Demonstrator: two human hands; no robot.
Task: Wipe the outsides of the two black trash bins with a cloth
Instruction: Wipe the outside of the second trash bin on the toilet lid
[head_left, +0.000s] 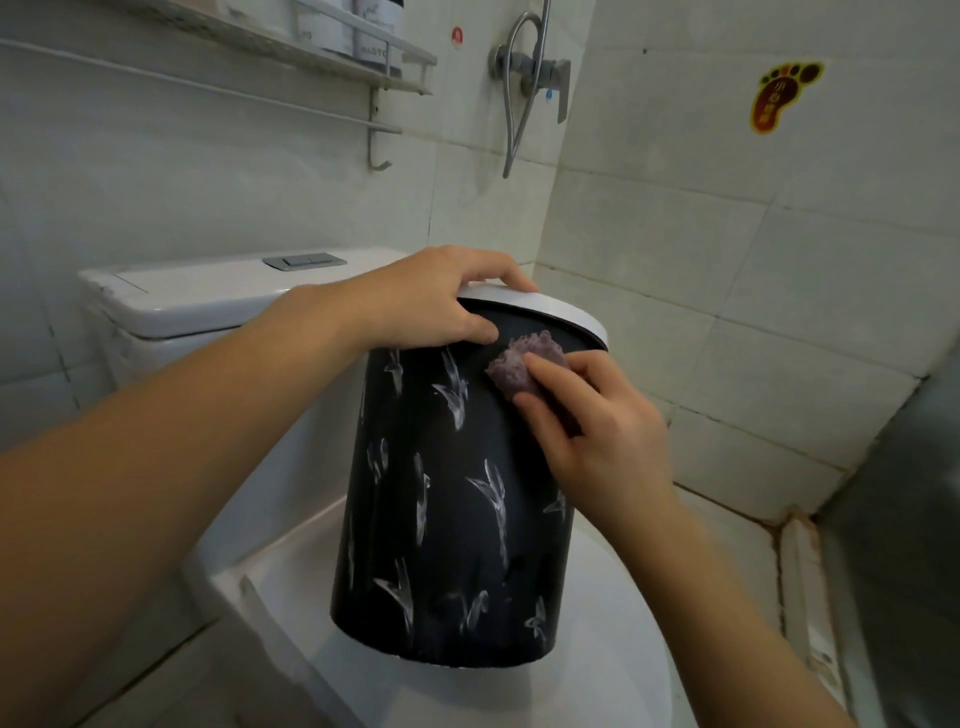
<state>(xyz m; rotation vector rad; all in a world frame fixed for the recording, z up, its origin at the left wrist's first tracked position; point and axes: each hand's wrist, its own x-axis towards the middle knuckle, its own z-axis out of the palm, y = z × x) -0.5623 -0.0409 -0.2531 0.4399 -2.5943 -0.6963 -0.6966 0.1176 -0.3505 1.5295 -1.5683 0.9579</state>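
Observation:
A black trash bin (447, 519) with white leaf marks and a white rim ring stands tilted on the closed toilet lid (597, 649). My left hand (431, 306) grips the bin's white rim at its top left, thumb on the black side. My right hand (592, 431) presses a crumpled purple cloth (524, 364) against the bin's upper side, just under the rim. Only one bin is in view.
The white toilet tank (208, 296) with its flush button is behind the bin on the left. A wall shelf (332, 47) with bottles hangs above. A shower valve and hose (530, 73) sit on the tiled wall. A grey panel (904, 493) stands at the right.

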